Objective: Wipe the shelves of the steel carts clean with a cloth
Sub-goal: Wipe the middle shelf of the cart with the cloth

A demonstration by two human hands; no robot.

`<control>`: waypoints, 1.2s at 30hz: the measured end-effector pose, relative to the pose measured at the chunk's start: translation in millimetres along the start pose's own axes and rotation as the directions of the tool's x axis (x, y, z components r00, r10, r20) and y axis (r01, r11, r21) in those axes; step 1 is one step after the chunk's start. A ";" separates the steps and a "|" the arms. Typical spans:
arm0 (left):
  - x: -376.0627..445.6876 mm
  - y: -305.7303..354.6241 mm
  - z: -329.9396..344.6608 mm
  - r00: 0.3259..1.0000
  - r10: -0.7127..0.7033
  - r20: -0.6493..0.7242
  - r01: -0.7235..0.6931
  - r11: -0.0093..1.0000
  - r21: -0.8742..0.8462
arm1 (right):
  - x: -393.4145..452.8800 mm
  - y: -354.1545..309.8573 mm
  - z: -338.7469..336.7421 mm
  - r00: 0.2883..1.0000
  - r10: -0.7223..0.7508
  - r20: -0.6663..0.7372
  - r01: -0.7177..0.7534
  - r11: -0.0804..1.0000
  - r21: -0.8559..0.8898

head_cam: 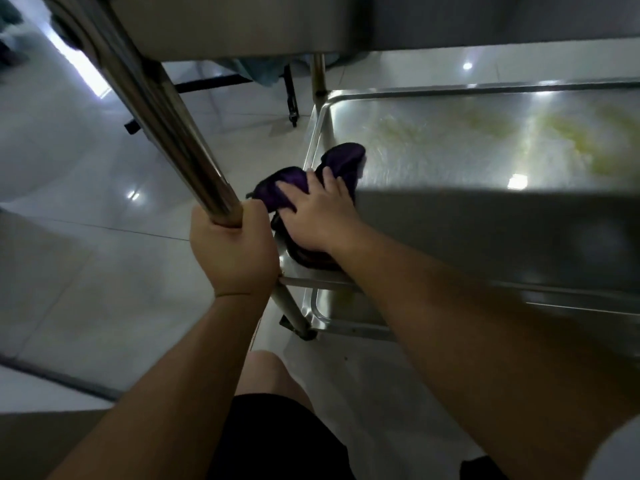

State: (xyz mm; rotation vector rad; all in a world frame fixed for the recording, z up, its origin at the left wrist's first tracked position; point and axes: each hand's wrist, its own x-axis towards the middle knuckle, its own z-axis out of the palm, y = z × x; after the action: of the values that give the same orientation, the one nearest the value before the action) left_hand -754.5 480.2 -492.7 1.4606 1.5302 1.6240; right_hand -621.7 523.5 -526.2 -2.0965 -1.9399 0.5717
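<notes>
Glossy white floor tiles surround a steel cart, where the right hand presses a purple cloth flat at the shelf near-left corner; yellowish smears lie far right. The left hand grips the cart's post.

Steel cart shelf, purple cloth at left corner, yellowish smears

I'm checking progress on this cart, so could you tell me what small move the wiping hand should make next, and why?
Probably sweep the purple cloth under the right hand rightward across the steel shelf, because yellowish smears remain there, while the left hand grips the cart post.
</notes>
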 end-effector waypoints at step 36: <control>-178.8 70.2 91.9 0.702 0.129 0.700 -0.371 0.906 0.204 | -236.2 246.6 -86.3 0.963 0.251 -0.095 -0.262 0.955 -0.137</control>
State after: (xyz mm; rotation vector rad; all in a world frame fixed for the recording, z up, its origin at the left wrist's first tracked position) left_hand -592.6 343.2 -512.0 2.2197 1.2207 0.7756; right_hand -373.8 273.3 -522.4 -2.4470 -1.7282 0.3960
